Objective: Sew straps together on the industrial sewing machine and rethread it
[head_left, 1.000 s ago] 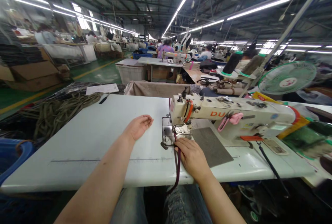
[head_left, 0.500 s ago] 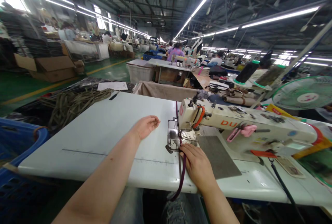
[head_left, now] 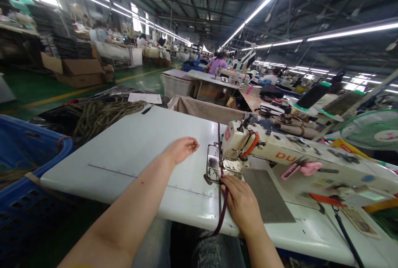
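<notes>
A narrow dark purple strap point(head_left: 224, 212) runs lengthwise under the head of a white sewing machine point(head_left: 267, 143) and hangs over the table's front edge. My right hand point(head_left: 241, 199) grips it just in front of the metal needle plate point(head_left: 214, 164), thumb side against the strap, the thumb mostly hidden. To the left of the plate, my left hand point(head_left: 185, 149) is over the white tabletop point(head_left: 124, 143), fingers loosely curved and nothing in them. It does not touch the strap. The needle itself is hard to make out.
A blue plastic basket point(head_left: 34, 160) stands at the left edge of the table. Olive cords point(head_left: 102, 117) lie in a heap behind it. Pink-handled snips point(head_left: 295, 169) rest against the machine. A green fan point(head_left: 373, 133) and thread cones point(head_left: 317, 94) are at right.
The view has swung slightly left, so everything sits further right in the picture. Both hands keep nearly the same places beside the machine, the right still at the strap.
</notes>
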Action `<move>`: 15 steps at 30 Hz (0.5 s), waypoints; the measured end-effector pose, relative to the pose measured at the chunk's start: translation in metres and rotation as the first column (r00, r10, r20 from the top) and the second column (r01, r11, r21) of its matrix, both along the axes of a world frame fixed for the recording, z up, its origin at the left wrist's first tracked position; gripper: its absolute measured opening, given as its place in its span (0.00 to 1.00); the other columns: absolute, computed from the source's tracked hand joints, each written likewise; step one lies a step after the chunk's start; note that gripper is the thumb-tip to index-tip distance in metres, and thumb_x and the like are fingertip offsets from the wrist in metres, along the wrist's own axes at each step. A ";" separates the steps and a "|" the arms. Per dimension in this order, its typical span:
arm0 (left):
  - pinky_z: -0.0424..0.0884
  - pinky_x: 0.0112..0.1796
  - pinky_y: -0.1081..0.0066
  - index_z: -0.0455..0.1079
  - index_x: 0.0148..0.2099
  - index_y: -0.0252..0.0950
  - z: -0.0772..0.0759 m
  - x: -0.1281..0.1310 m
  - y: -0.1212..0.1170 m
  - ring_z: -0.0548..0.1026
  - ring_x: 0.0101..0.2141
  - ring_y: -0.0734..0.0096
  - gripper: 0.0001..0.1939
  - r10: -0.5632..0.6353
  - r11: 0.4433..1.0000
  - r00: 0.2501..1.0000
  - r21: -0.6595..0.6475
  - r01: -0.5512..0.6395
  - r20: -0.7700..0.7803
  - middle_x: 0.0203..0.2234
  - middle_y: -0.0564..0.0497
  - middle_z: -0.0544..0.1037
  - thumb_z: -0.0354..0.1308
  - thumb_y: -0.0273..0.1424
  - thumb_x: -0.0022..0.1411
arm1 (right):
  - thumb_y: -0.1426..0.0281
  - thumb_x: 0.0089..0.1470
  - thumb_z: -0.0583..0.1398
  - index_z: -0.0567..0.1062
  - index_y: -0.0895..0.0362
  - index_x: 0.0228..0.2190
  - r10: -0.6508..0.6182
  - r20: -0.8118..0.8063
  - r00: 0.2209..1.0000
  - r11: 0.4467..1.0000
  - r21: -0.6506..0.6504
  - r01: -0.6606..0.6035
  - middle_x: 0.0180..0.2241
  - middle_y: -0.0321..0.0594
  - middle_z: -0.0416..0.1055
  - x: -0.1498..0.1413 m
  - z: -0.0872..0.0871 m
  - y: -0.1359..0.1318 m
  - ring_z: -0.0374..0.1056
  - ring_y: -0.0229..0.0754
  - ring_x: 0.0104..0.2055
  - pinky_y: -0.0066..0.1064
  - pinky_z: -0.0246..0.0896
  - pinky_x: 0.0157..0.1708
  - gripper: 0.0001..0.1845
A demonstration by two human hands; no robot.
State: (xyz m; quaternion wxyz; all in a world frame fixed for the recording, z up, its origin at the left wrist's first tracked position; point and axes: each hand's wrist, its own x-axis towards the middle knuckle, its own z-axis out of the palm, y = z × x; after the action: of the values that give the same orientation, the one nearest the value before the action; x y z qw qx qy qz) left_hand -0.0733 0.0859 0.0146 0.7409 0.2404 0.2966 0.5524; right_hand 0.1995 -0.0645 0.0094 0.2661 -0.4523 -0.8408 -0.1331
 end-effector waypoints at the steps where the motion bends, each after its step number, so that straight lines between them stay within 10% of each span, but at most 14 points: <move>1: 0.78 0.39 0.69 0.75 0.33 0.27 0.000 0.000 0.000 0.79 0.33 0.65 0.08 -0.001 1.000 1.000 0.001 0.001 0.001 0.30 0.42 0.79 0.57 0.14 0.57 | 0.66 0.73 0.53 0.81 0.55 0.51 -0.001 0.001 1.000 1.000 -0.003 0.001 0.51 0.46 0.81 0.000 0.000 0.000 0.76 0.49 0.54 0.43 0.71 0.54 0.17; 15: 0.78 0.40 0.68 0.76 0.33 0.27 -0.006 -0.001 0.002 0.80 0.34 0.64 0.08 -0.009 1.000 1.000 0.015 0.009 0.012 0.30 0.41 0.79 0.57 0.14 0.57 | 0.66 0.72 0.54 0.81 0.54 0.52 -0.010 -0.016 1.000 1.000 -0.027 0.010 0.51 0.46 0.80 -0.001 0.000 -0.001 0.76 0.49 0.55 0.43 0.71 0.54 0.17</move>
State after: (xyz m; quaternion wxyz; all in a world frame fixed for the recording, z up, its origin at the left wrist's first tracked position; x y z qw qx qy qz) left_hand -0.0740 0.0881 0.0089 0.7435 0.2439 0.2868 0.5527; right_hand 0.1990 -0.0651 0.0098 0.2659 -0.4611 -0.8381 -0.1195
